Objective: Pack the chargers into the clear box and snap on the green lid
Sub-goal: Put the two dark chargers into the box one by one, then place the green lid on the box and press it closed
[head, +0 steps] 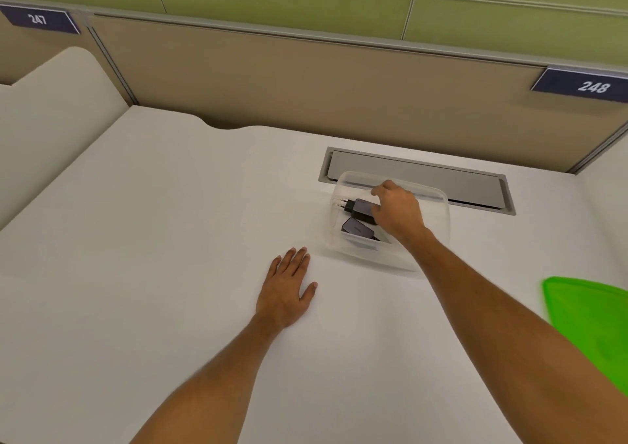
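Observation:
A clear plastic box stands on the white desk right of centre. Inside it lie two dark grey chargers. The upper charger has its plug pins pointing left, and my right hand reaches into the box with its fingers closed on that charger. The lower charger lies just in front of it, untouched. My left hand rests flat on the desk to the left of the box, fingers spread, holding nothing. The green lid lies on the desk at the right edge of view, partly cut off.
A grey cable hatch is set into the desk just behind the box. A beige partition with number plates 247 and 248 closes off the back. A low white divider borders the desk on the left.

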Tool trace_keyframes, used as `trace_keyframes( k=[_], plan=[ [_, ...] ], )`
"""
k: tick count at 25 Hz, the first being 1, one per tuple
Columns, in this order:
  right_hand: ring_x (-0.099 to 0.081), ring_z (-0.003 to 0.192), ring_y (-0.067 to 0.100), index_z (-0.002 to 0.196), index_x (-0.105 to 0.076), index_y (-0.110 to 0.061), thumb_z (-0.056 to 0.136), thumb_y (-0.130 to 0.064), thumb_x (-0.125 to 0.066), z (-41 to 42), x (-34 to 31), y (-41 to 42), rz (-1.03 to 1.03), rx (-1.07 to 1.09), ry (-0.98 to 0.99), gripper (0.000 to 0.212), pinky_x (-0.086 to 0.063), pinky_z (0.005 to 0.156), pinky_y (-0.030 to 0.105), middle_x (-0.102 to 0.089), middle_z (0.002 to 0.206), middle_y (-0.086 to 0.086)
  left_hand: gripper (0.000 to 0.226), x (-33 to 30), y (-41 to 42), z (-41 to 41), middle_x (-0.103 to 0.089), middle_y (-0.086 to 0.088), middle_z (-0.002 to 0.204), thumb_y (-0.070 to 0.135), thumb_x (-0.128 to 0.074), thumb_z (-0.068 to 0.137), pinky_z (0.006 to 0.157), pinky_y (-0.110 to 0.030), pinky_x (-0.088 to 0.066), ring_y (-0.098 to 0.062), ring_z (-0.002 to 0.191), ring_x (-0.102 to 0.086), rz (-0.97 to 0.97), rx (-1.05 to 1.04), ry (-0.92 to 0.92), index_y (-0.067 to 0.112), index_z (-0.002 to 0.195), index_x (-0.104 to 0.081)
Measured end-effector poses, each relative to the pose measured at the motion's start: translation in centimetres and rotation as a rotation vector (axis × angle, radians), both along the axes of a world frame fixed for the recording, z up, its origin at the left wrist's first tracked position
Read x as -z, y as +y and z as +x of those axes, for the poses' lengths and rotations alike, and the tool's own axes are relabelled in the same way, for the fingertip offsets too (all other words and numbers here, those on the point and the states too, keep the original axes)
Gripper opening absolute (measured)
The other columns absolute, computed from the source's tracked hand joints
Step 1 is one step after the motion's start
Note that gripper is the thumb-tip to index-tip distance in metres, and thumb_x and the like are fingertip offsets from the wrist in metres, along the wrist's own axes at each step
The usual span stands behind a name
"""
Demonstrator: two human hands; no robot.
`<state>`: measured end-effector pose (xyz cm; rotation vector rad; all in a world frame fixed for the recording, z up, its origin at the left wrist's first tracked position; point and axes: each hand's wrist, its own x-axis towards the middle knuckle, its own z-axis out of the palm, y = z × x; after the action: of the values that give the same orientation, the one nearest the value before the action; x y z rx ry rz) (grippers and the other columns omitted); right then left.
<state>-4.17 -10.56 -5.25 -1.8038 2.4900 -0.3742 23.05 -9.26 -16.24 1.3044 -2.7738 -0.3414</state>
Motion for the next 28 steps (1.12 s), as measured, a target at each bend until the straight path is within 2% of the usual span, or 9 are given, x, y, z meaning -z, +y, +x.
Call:
trace_keyframes(
  k=[4, 8, 11, 14, 18, 23, 26, 28],
  plan=[
    [-0.066, 0.084, 0.033, 0.104, -0.071, -0.006, 0.082, -0.007, -0.062, -0.5, -1.0, 2.8, -0.166, 0.030, 0.005, 0.023, -0.054, 0.077, 0.038, -0.070, 0.106, 0.011, 0.069, -0.1, 0.1, 0.0, -0.012, 0.002, 0.160, 0.052, -0.014, 0.090, 0.121, -0.037, -0.006, -0.016, 0.147, -0.007, -0.002, 0.017, -0.007, 0.016, 0.150, -0.014],
    [-0.067, 0.085, 0.032, 0.101, -0.072, -0.006, 0.083, -0.011, -0.065, -2.3, -1.0, 7.1, -0.294, 0.139, 0.001, 0.020, -0.051, 0.085, 0.040, -0.072, 0.105, 0.010, 0.072, -0.2, 0.1, 0.0, -0.011, 0.000, 0.160, 0.052, -0.010, 0.089, 0.119, -0.034, 0.000, -0.018, 0.147, -0.007, -0.007, 0.036, -0.026, 0.014, 0.150, -0.015],
    [-0.067, 0.088, 0.030, 0.104, -0.071, -0.008, 0.083, -0.014, -0.064, -4.6, 0.0, 11.6, -0.263, 0.279, 0.004, 0.023, -0.048, 0.091, 0.041, -0.072, 0.107, 0.010, 0.074, -0.3, 0.1, -0.1, -0.016, -0.003, 0.159, 0.052, -0.009, 0.088, 0.120, -0.037, -0.004, -0.020, 0.147, -0.010, -0.013, 0.043, -0.027, 0.010, 0.149, -0.019],
    [-0.067, 0.087, 0.031, 0.104, -0.071, -0.009, 0.081, -0.014, -0.063, -6.9, 1.5, 16.8, -0.186, 0.424, 0.008, 0.024, -0.047, 0.089, 0.040, -0.071, 0.108, 0.010, 0.076, -0.5, 0.2, -0.4, -0.021, -0.007, 0.157, 0.050, -0.007, 0.088, 0.119, -0.041, -0.010, -0.022, 0.147, -0.013, -0.037, 0.071, -0.037, 0.006, 0.147, -0.025],
    [-0.065, 0.092, 0.034, 0.105, -0.070, -0.011, 0.078, -0.016, -0.064, -8.9, 3.4, 23.7, -0.082, 0.655, -0.055, 0.028, -0.047, 0.087, 0.041, -0.069, 0.107, 0.012, 0.079, -1.0, 1.8, -1.1, -0.033, -0.006, 0.153, 0.058, -0.003, 0.092, 0.118, -0.034, -0.015, -0.022, 0.144, -0.023, -0.044, 0.187, -0.004, 0.006, 0.143, -0.035],
    [-0.062, 0.096, 0.037, 0.105, -0.070, -0.010, 0.078, -0.023, -0.066, -9.9, 4.6, 31.1, -0.022, 0.868, -0.082, 0.030, -0.046, 0.082, 0.041, -0.067, 0.103, 0.015, 0.068, -2.1, 6.6, -2.9, -0.065, -0.005, 0.124, 0.048, -0.012, 0.098, 0.102, -0.028, -0.030, -0.026, 0.118, -0.059, -0.057, 0.372, 0.082, 0.008, 0.118, -0.064],
    [-0.061, 0.095, 0.036, 0.099, -0.071, -0.011, 0.077, -0.032, -0.069, -9.7, 4.9, 33.8, -0.005, 0.927, -0.087, 0.030, -0.046, 0.080, 0.040, -0.067, 0.098, 0.013, 0.064, -2.5, 9.0, -5.2, -0.070, -0.003, 0.116, 0.046, -0.016, 0.099, 0.098, -0.027, -0.033, -0.025, 0.109, -0.064, -0.068, 0.482, 0.149, 0.010, 0.112, -0.068],
    [-0.061, 0.093, 0.035, 0.095, -0.071, -0.011, 0.077, -0.036, -0.069, -9.4, 5.0, 34.7, 0.012, 0.922, -0.087, 0.031, -0.046, 0.078, 0.039, -0.067, 0.094, 0.012, 0.061, -2.7, 10.3, -7.1, -0.070, -0.001, 0.115, 0.046, -0.018, 0.099, 0.098, -0.027, -0.034, -0.021, 0.111, -0.059, -0.073, 0.546, 0.170, 0.012, 0.111, -0.068]
  ],
)
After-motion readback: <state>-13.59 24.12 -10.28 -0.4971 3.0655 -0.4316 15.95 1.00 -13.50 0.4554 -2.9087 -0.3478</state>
